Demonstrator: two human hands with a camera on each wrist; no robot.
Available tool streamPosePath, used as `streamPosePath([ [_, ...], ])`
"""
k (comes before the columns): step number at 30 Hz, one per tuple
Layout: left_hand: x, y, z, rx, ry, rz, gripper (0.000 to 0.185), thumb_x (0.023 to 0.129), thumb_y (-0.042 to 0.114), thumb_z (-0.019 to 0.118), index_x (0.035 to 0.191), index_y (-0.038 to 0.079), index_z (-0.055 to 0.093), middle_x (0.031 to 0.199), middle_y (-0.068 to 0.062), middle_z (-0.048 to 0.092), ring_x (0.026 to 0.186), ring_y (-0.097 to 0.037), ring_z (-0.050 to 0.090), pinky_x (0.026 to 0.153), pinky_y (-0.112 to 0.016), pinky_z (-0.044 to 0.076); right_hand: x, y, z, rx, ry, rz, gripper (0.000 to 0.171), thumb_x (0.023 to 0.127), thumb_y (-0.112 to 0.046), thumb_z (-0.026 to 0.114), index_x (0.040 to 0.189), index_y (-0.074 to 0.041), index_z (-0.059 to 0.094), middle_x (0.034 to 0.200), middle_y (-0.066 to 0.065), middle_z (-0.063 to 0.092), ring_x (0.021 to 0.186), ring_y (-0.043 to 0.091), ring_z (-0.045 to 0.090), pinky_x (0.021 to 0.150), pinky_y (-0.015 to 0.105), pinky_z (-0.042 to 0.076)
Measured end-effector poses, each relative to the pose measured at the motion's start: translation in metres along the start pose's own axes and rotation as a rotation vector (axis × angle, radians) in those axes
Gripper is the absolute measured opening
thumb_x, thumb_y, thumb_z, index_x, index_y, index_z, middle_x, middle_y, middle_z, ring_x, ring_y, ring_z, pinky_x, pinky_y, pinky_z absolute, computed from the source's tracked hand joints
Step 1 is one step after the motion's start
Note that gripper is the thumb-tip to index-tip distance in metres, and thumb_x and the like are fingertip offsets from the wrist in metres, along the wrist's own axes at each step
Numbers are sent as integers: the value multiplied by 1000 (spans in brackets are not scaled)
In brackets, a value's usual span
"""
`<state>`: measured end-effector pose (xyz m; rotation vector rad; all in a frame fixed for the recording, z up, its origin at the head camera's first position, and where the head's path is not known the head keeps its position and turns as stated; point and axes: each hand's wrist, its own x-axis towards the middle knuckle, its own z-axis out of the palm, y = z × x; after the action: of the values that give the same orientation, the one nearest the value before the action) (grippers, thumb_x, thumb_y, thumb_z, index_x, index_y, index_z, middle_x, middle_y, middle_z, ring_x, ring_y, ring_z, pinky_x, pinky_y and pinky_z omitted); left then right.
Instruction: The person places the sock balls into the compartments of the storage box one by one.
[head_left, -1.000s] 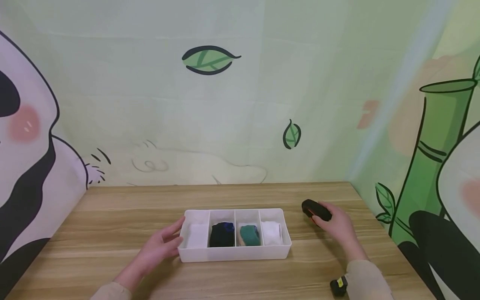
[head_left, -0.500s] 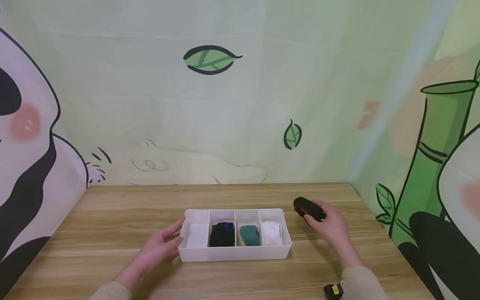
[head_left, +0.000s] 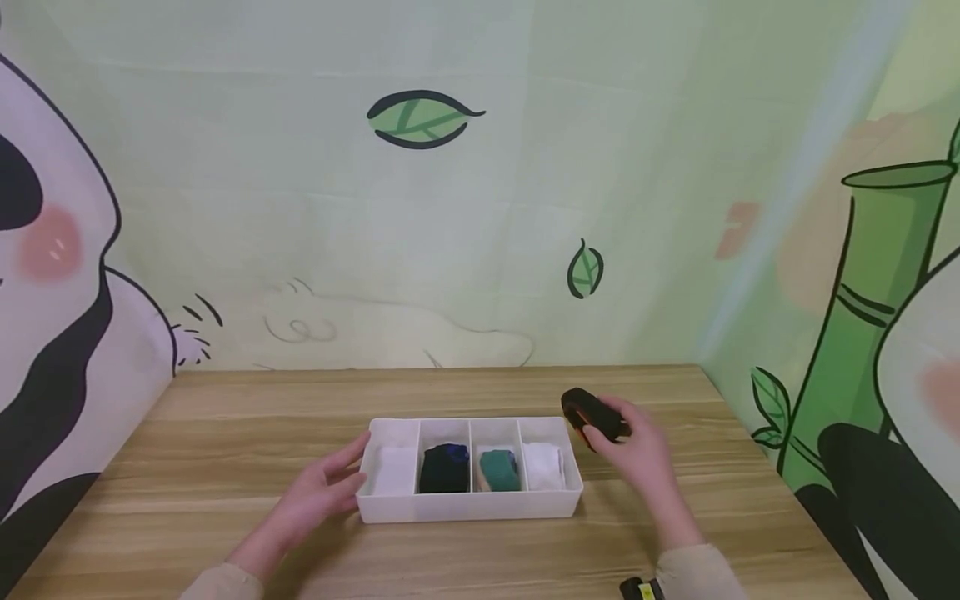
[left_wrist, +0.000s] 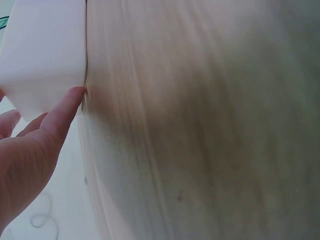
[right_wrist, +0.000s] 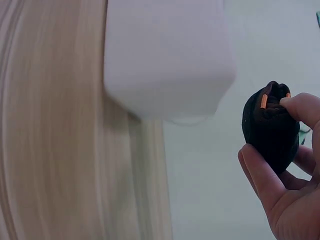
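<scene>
- Lying near the middle of the table (head_left: 225,433), toward its front edge, a white divided tray (head_left: 471,505) is seen with its long axis running parallel to that edge; four compartments are set side by side along it.
- From the left end, the compartments are filled with a white sock (head_left: 393,471), a black sock with blue trim (head_left: 444,468), a green sock (head_left: 498,470) and another white sock (head_left: 542,465).
- A rolled black sock with orange marks (head_left: 592,413) is pinched by the right hand (head_left: 637,454), thumb on top and fingers curled beneath (this grip is shown plainly in the right wrist view (right_wrist: 271,131)).
- The held sock is carried clear of the table, just beyond the tray's right end and slightly toward the far edge; the tray lies to the left of it, so the rightmost compartment is the nearest one.
- The right hand is therefore far nearer to the held sock and to the tray's right end than the other hand.
- The left hand (head_left: 322,492) is kept relaxed with fingers straight, its fingertips (left_wrist: 70,102) laid against the tray's left end wall; nothing is gripped by it.
- The two hands are held well apart, one at each end of the tray.
- No brand, label or readable writing can be made out on the socks or tray.
</scene>
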<state>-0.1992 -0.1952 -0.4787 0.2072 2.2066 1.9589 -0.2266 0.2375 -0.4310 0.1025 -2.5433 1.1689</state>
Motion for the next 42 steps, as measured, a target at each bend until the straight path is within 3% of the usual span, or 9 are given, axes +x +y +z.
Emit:
streamPosePath([
  [10,3,-1,0,-12,1,-8,62,97,5,60,153,9,34,158,-21,26,133,-43,42,90,-36,55,-16,-30,21,113,-17,-18,45,82,-16,80,124,-6,65,111,15,67,89,29,66,66,30,55],
  [20,2,-1,0,21,16,-12,61,97,7,61,153,10,36,157,-21,28,133,-45,43,90,-36,55,-28,-49,50,262,-71,-39,43,81,-6,81,121,-10,66,106,13,65,80,23,66,63,27,60],
  [28,0,0,0,28,18,-16,62,97,9,62,153,11,36,157,-21,27,134,-45,41,91,-37,55,-34,-60,71,231,-94,-127,43,80,-8,81,120,-8,66,108,15,65,81,24,65,62,26,60],
  [42,-1,0,-1,34,13,-13,62,97,10,62,154,10,35,157,-21,26,134,-45,40,91,-37,55,-44,-78,95,166,-113,-148,43,79,-15,81,119,-12,67,109,12,64,85,21,61,62,21,55],
])
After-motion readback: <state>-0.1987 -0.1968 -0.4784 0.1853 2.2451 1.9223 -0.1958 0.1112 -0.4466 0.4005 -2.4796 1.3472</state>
